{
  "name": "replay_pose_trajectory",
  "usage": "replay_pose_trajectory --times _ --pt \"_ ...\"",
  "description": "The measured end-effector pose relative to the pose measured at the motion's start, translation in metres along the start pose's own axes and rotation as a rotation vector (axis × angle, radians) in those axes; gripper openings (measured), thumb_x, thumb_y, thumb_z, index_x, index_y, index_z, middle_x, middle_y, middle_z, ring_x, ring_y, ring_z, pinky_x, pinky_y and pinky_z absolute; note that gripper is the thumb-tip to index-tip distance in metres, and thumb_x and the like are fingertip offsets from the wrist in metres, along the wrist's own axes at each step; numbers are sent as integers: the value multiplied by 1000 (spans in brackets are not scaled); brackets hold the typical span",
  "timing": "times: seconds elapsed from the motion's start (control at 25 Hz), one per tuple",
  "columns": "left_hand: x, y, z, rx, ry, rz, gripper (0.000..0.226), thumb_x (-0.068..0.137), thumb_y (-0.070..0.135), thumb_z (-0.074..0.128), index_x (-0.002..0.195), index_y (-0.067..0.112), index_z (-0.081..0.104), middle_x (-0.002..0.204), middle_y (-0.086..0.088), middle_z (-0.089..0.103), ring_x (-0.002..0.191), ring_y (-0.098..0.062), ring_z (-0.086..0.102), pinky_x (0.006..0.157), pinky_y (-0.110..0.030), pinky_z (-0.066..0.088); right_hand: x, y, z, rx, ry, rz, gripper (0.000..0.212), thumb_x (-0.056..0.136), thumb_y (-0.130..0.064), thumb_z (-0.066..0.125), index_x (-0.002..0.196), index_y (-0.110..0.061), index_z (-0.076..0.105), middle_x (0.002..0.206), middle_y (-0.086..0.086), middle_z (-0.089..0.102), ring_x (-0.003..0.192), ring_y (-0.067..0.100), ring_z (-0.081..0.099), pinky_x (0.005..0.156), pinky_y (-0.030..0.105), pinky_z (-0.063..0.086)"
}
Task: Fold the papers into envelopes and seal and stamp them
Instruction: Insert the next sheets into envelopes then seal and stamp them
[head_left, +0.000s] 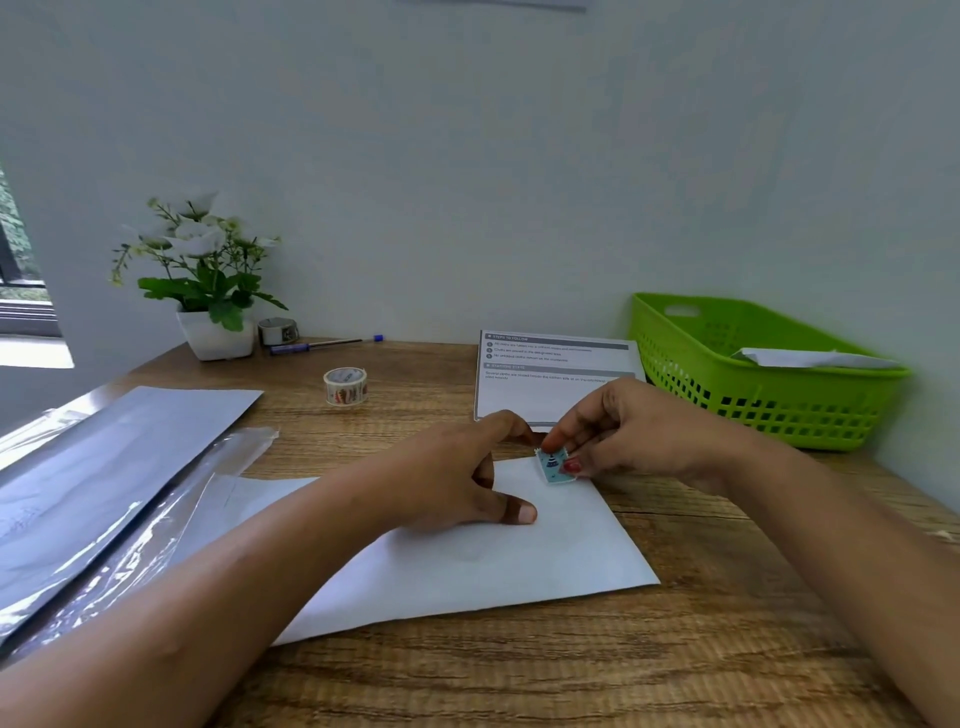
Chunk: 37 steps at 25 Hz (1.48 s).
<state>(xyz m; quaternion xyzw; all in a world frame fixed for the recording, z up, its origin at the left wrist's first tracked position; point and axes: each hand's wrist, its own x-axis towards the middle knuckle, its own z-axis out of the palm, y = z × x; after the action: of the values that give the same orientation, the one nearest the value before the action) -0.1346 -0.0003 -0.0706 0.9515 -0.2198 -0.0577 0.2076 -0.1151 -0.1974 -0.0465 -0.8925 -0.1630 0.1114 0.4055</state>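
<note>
Right hand (639, 436) pinches stamp (553, 465) at envelope (519, 561) far-right corner; left hand (457, 478), unclenched, presses envelope down. Risk: tilted release likely sets stamp crooked or overhanging.

brown wood-grain desk (727, 649) is looking matt | white paper envelope (493, 571) is lying smooth, matt | silvery plastic sleeves (104, 467) are gleaming glossy | small blue paper stamp (551, 464) is looking smooth

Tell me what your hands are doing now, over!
Left hand presses the envelope flat. Right hand pinches the blue stamp at the envelope's far right corner. Tape roll and green basket sit apart.
</note>
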Motion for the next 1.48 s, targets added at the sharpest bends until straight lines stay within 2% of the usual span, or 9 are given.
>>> replay_pose_trajectory --times 0.36,0.6,0.72,0.8,0.88,1.12,1.24,1.36,1.48 --pt "3 -1 4 117 15 6 59 78 64 57 131 44 39 82 13 47 74 -4 44 61 -24 35 3 -1 6 -211 3 -37 26 77 -3 74 96 -20 75 93 -2 75 83 7 68 78 16 54" --pt "4 0 4 161 19 13 63 79 64 55 136 43 40 82 15 46 76 -4 45 64 -23 35 3 -3 9 -334 18 -49 26 77 -8 74 98 -23 74 94 -5 73 88 6 68 86 22 55" --pt "4 0 5 152 20 14 58 79 62 56 131 43 41 80 13 46 72 -3 44 60 -22 33 4 -3 10 -380 20 -55 24 77 -12 75 98 -24 72 93 -7 69 84 5 64 78 18 52" --pt "4 -1 5 136 24 24 56 79 61 57 130 45 40 80 11 47 72 -3 44 61 -23 34 4 -3 11 -418 20 -80 23 77 -15 76 97 -26 70 87 -13 63 75 -1 57 68 13 45" --pt "3 -1 5 136 33 47 55 81 60 57 131 49 39 80 12 47 73 -2 45 63 -23 35 4 -3 10 -422 26 -92 23 76 -16 77 94 -27 67 85 -15 60 72 -2 55 66 12 42" --pt "4 0 4 144 21 45 50 81 60 57 129 51 46 82 14 48 75 -2 46 65 -19 36 5 0 9 -392 59 -45 23 73 -20 80 92 -23 66 84 -8 65 68 2 57 66 16 46" --pt "5 0 4 133 25 23 54 80 60 59 131 47 47 81 12 49 74 -3 46 64 -19 37 10 2 12 -337 115 18 12 75 -17 78 81 -21 69 76 -4 67 66 7 62 63 16 51" --pt "5 1 4 130 19 -3 60 79 60 59 134 44 45 79 12 45 71 -4 44 62 -20 35 14 1 18 -317 200 62 11 79 -13 75 72 -20 68 73 0 66 63 12 66 64 23 58" --pt "5 3 3 120 -2 -23 62 80 59 60 137 42 43 79 12 43 70 -3 42 60 -21 32 15 0 23 -322 278 90 12 80 -13 73 71 -19 69 79 5 69 70 20 71 68 32 61"
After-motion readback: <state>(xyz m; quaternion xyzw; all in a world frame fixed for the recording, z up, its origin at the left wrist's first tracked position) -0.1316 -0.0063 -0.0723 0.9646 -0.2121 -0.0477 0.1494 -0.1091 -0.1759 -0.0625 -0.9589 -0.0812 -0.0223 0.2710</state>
